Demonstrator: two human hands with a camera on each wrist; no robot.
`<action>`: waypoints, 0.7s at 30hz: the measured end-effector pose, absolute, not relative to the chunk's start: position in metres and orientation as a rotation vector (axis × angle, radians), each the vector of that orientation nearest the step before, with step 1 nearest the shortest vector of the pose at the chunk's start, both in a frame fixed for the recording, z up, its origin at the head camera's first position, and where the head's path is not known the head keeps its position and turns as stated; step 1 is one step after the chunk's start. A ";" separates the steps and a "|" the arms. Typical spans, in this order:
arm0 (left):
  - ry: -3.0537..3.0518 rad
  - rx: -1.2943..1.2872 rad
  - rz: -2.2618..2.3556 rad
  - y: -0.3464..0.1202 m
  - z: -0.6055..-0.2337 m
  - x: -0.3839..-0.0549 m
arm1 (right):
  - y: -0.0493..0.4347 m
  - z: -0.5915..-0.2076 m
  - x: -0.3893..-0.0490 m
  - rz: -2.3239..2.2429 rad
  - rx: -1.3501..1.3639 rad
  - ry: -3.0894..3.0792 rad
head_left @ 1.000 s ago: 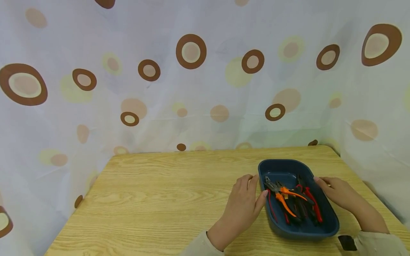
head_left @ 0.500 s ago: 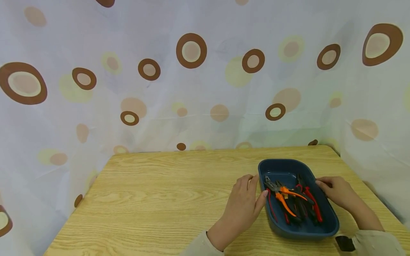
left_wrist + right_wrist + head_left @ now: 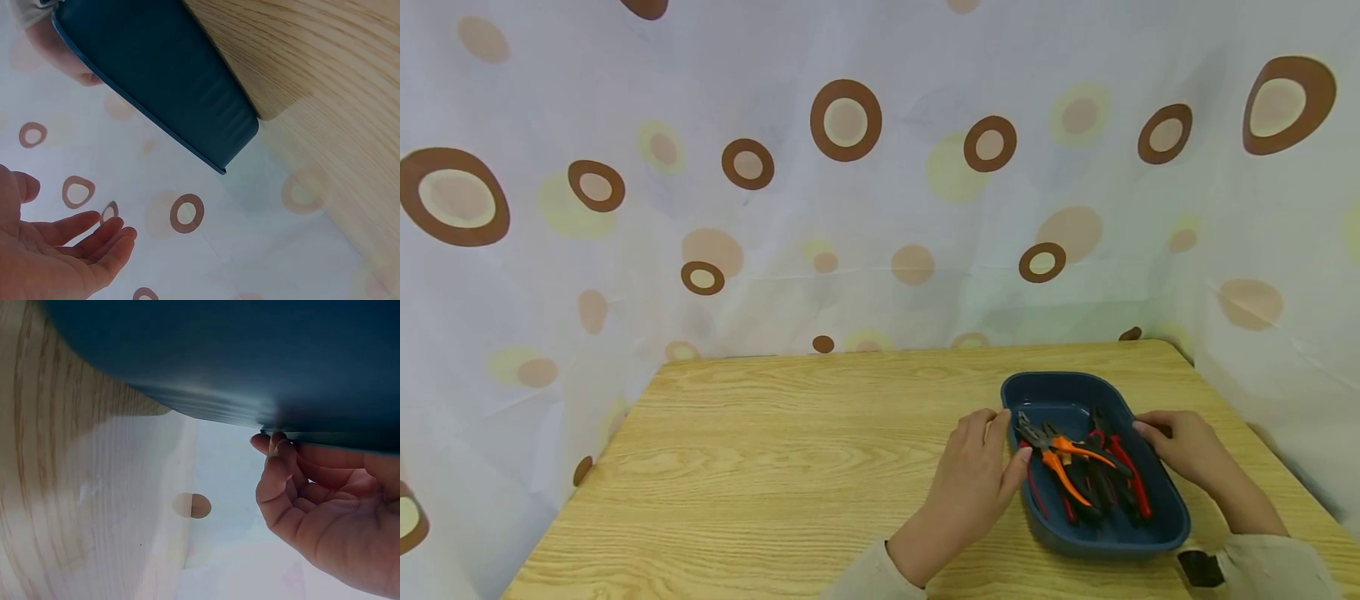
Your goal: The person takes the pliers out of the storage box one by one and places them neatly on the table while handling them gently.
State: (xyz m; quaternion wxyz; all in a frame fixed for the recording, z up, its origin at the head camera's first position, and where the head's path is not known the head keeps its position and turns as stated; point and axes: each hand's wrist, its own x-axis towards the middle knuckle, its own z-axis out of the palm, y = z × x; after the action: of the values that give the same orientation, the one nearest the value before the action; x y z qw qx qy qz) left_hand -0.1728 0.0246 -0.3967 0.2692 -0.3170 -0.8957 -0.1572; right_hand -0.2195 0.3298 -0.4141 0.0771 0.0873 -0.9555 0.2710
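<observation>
A dark blue plastic basin [image 3: 1108, 546] stands on the right side of the table and holds several pliers. On top lies a pair of pliers [image 3: 1063, 475] with orange and black handles; red-handled pliers [image 3: 1131, 479] lie to its right. My left hand [image 3: 966, 479] is at the basin's left side, fingers loosely extended and overlapping the rim in the head view. In the left wrist view, the left hand [image 3: 69, 250] shows relaxed fingers. My right hand [image 3: 1187, 450] pinches the opposite rim. Its curled fingers and thumb meet under the rim in the right wrist view.
The wood-grain table [image 3: 775, 467] extends to the left of the basin. A white curtain [image 3: 880, 208] with brown rings and pale spots hangs behind the table and along both sides. A dark band [image 3: 1201, 568] sits at the right sleeve cuff.
My right fingers have curled in at the basin's rim, and the right forearm has drawn slightly left. My left hand has edged a little right over the near rim. The pliers lie as before.
</observation>
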 end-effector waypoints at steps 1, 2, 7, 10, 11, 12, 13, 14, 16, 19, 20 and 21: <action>-2.421 -0.858 -0.422 0.025 -0.396 -0.173 | 0.329 -0.414 -0.220 0.810 0.263 -2.862; -2.428 -0.861 -0.419 0.026 -0.396 -0.172 | 0.329 -0.414 -0.220 0.804 0.264 -2.861; -2.466 -0.882 -0.415 0.030 -0.395 -0.171 | 0.328 -0.413 -0.221 0.815 0.247 -2.871; -2.457 -0.900 -0.384 0.035 -0.394 -0.171 | 0.327 -0.413 -0.220 0.832 0.233 -2.883; -2.450 -0.908 -0.371 0.037 -0.393 -0.171 | 0.327 -0.413 -0.220 0.835 0.229 -2.888; -2.452 -0.918 -0.363 0.039 -0.392 -0.171 | 0.327 -0.413 -0.219 0.838 0.225 -2.890; -2.453 -0.930 -0.358 0.041 -0.391 -0.172 | 0.328 -0.413 -0.219 0.844 0.223 -2.892; -2.458 -0.942 -0.363 0.043 -0.390 -0.173 | 0.328 -0.413 -0.219 0.845 0.224 -2.894; -2.488 -0.974 -0.399 0.046 -0.388 -0.173 | 0.328 -0.413 -0.219 0.847 0.225 -2.896; -2.554 -1.022 -0.480 0.051 -0.384 -0.172 | 0.328 -0.413 -0.220 0.845 0.216 -2.911; -2.574 -1.033 -0.501 0.053 -0.383 -0.171 | 0.328 -0.413 -0.221 0.844 0.213 -2.917; -2.598 -1.043 -0.521 0.055 -0.382 -0.171 | 0.328 -0.413 -0.221 0.840 0.209 -2.921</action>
State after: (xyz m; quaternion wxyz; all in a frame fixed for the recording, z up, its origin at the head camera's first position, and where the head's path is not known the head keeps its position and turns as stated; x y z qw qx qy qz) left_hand -0.1708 0.0549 -0.3819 0.1462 -0.3624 -0.9025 -0.1810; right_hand -0.2212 0.3281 -0.4134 0.0475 0.0686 -0.9577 0.2755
